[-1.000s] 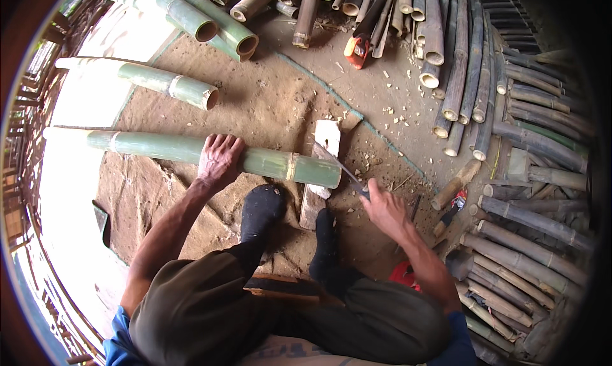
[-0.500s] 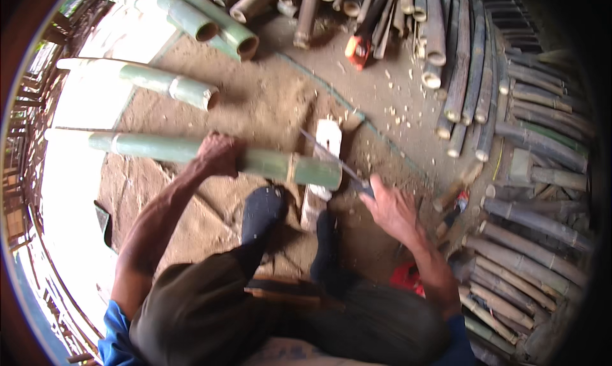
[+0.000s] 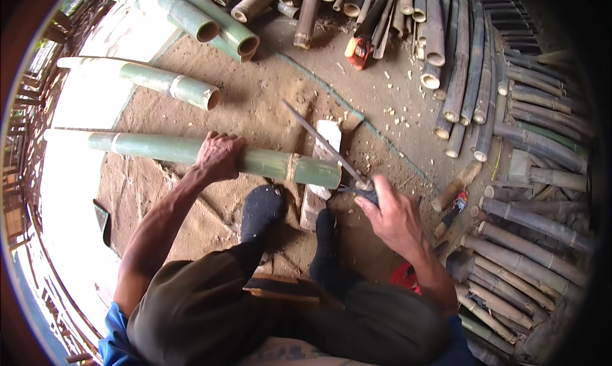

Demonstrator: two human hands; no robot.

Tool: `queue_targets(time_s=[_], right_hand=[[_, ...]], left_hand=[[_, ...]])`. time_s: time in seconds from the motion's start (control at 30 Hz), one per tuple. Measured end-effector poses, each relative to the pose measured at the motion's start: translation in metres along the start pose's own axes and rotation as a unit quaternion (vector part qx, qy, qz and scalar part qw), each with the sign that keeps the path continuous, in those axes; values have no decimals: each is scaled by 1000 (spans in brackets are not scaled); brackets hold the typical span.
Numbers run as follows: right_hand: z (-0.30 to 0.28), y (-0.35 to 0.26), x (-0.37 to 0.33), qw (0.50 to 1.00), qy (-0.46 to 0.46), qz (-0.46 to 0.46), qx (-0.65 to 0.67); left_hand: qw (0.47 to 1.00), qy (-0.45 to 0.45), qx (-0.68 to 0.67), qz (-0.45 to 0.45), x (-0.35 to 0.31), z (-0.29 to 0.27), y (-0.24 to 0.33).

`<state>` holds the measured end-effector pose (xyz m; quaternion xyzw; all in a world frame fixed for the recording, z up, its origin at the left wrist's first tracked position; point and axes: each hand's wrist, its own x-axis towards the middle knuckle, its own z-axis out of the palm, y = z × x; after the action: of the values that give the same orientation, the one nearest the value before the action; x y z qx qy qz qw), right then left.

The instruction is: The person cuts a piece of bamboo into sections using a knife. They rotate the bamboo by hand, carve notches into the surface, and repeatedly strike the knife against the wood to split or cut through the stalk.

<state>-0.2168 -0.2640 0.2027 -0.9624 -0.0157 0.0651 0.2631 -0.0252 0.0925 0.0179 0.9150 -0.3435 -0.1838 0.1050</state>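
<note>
My left hand (image 3: 220, 155) is closed over a thick green bamboo pole (image 3: 264, 163), which lies crosswise in front of me. The pole's right end rests on a block with a pale top (image 3: 329, 136). In my right hand (image 3: 395, 213), the fingers are wrapped round the dark handle of a long narrow-bladed tool (image 3: 319, 138); whether it is a saw or a knife I cannot tell. Its blade slants up and left past the pole's right end, tip beyond the pole. Whether blade and pole touch is unclear.
Another green bamboo pole (image 3: 166, 82) lies farther off, with more green poles (image 3: 233, 34) behind it. Dried bamboo (image 3: 465, 73) is stacked at the back and right. An orange-and-black tool (image 3: 358, 51) stands on the ground. My dark-clad feet (image 3: 262, 206) flank the block; pale chips are scattered about.
My right hand has turned and shifted slightly, and the blade's tip has swung farther up and left. My left hand and the bamboo pole have stayed in place.
</note>
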Motion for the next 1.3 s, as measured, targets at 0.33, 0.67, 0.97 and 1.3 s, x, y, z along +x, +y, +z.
queue_targets(time_s=[0.33, 0.67, 0.97, 1.3], right_hand=[[26, 50, -5, 978, -164, 78, -99], [37, 72, -13, 965, -179, 116, -152], [22, 26, -12, 978, 91, -169, 84], [4, -5, -4, 996, 37, -75, 16]], left_hand=[[994, 101, 5, 33, -21, 23, 3], [976, 213, 29, 45, -14, 30, 12], [973, 224, 26, 42, -15, 31, 10], [971, 235, 37, 36, -23, 34, 7]])
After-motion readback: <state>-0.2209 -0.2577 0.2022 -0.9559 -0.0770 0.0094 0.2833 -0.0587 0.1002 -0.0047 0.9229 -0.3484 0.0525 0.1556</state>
